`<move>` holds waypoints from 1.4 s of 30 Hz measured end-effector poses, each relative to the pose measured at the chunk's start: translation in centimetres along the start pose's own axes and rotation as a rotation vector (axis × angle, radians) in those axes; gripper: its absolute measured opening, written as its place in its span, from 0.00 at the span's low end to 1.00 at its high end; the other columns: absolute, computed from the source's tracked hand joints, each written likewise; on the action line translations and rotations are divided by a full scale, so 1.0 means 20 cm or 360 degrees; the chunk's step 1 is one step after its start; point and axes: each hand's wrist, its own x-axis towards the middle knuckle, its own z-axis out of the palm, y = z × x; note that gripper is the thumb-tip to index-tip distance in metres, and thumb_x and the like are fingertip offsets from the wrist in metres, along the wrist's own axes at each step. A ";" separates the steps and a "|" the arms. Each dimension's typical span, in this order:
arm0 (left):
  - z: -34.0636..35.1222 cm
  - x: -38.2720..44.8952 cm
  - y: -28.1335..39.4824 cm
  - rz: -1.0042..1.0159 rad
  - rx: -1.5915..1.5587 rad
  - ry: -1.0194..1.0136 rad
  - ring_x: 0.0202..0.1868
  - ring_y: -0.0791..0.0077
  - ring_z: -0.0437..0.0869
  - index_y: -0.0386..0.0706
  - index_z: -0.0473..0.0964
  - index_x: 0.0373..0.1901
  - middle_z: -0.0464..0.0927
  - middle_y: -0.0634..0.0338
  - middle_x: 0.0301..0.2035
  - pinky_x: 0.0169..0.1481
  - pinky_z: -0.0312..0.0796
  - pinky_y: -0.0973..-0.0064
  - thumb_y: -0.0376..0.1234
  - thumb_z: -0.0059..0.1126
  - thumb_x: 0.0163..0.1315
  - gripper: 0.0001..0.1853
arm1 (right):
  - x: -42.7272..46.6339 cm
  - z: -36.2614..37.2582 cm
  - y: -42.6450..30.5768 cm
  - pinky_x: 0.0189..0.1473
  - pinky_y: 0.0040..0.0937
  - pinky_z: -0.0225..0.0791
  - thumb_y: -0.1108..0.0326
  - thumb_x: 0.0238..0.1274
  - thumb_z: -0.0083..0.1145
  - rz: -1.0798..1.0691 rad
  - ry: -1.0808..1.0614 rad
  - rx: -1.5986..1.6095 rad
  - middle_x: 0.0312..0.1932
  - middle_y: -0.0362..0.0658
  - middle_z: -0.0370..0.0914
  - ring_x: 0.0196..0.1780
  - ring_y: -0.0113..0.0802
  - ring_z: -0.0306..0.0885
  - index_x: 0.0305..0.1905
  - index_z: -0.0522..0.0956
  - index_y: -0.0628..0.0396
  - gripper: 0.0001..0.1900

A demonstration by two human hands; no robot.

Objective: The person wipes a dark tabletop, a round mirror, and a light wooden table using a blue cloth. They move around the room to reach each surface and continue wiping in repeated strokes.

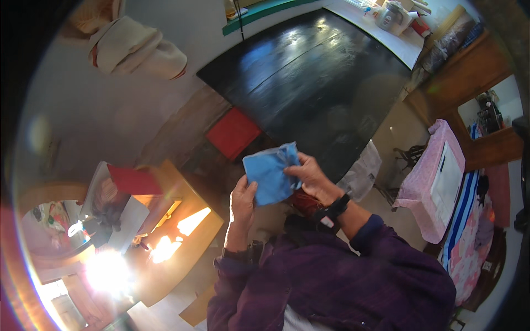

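Both hands hold a light-blue folded cloth (pixel 268 171) in front of my body. With the thumb on its face, my left hand (pixel 243 198) grips the lower left edge. At the right edge, my right hand (pixel 308 178) pinches a bunched, wrinkled part of it. The fingers behind the cloth are hidden. A black band (pixel 333 211) circles my right wrist. Beyond the cloth stands a table with a glossy black top (pixel 306 82).
A red box-like thing (pixel 233 133) sits by the table's left edge. To the left is a wooden dresser (pixel 194 231) in strong glare. A pink-covered box-shaped thing (pixel 434 178) stands at right, near a bed with a blue-striped cover (pixel 459 215). A white-topped surface (pixel 397 45) holds a jug (pixel 391 17).
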 end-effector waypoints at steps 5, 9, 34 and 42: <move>0.23 0.19 0.04 0.0014 0.0132 -0.0306 0.57 0.62 0.86 0.33 0.62 0.74 0.77 0.47 0.62 0.54 0.84 0.67 0.33 0.52 0.78 0.27 | 0.17 -0.45 -0.53 0.58 0.35 0.79 0.78 0.58 0.69 -0.0299 0.0216 -0.0342 0.52 0.45 0.85 0.51 0.33 0.85 0.62 0.79 0.62 0.25; 0.20 0.24 -0.10 -0.0361 0.0377 -0.0017 0.53 0.60 0.88 0.33 0.68 0.69 0.81 0.47 0.56 0.50 0.84 0.69 0.33 0.53 0.78 0.22 | 0.24 -0.77 -0.70 0.72 0.42 0.66 0.68 0.55 0.67 -0.0936 0.1048 -0.2393 0.64 0.59 0.77 0.68 0.53 0.74 0.71 0.71 0.63 0.36; -0.06 0.11 -0.41 -0.0746 0.0478 0.0504 0.42 0.64 0.91 0.34 0.76 0.55 0.86 0.51 0.44 0.44 0.85 0.72 0.31 0.54 0.76 0.12 | 1.03 -1.34 -0.73 0.76 0.49 0.58 0.67 0.71 0.56 -0.1149 0.0475 -0.2811 0.71 0.46 0.75 0.79 0.51 0.64 0.65 0.80 0.50 0.20; -0.05 0.19 -0.44 -0.0791 0.0543 0.0405 0.41 0.64 0.91 0.34 0.76 0.55 0.86 0.50 0.44 0.42 0.84 0.73 0.30 0.53 0.75 0.12 | 0.68 -0.85 -0.34 0.72 0.55 0.61 0.69 0.64 0.60 -0.1451 -0.0377 -0.2408 0.64 0.45 0.80 0.74 0.52 0.70 0.56 0.81 0.50 0.16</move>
